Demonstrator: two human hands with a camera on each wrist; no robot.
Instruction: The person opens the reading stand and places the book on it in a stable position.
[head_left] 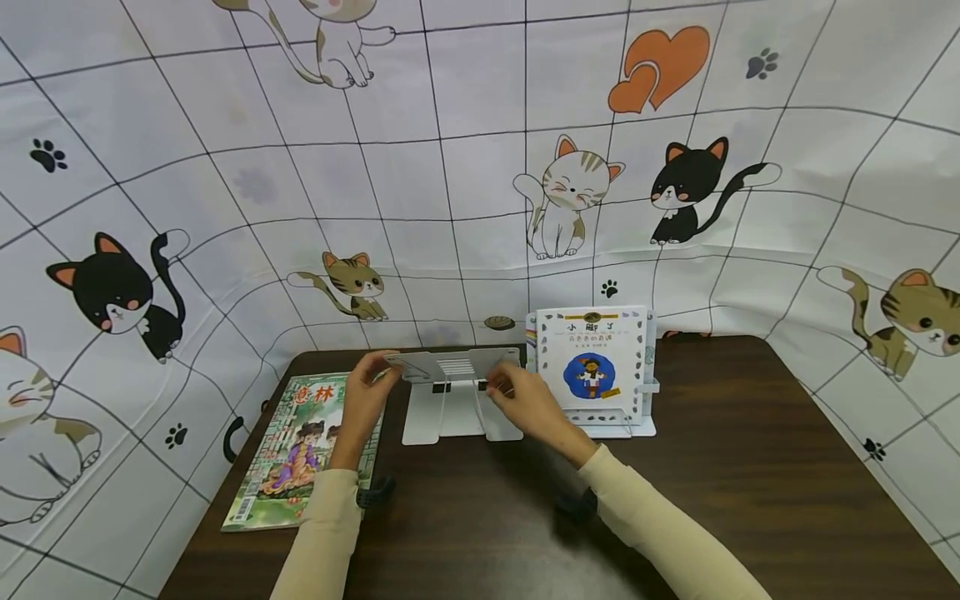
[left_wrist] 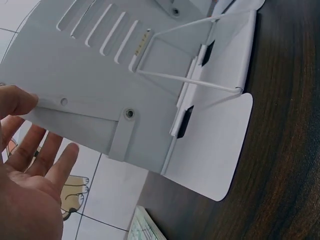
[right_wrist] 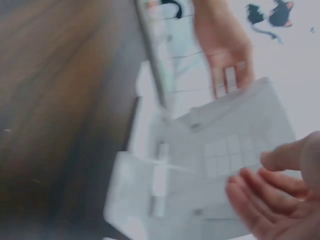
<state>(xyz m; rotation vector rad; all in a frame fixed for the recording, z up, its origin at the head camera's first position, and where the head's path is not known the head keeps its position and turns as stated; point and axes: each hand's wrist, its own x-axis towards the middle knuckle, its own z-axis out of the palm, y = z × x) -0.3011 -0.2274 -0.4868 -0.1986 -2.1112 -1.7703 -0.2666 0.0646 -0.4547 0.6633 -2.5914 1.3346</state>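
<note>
A white book stand stands on the table with its slotted back plate raised from the base. A wire support runs between plate and base. My left hand pinches the plate's upper left edge, thumb on the near face; its other fingers spread loosely beyond the edge in the left wrist view. Close to the plate's right side is my right hand. Its fingers are loosely bent and apart from the thumb, with nothing between them, in the blurred right wrist view.
On the left lies a magazine with an illustrated cover. A white picture book leans on a second white stand, right of the first. Behind the dark table hangs a cat-print cloth.
</note>
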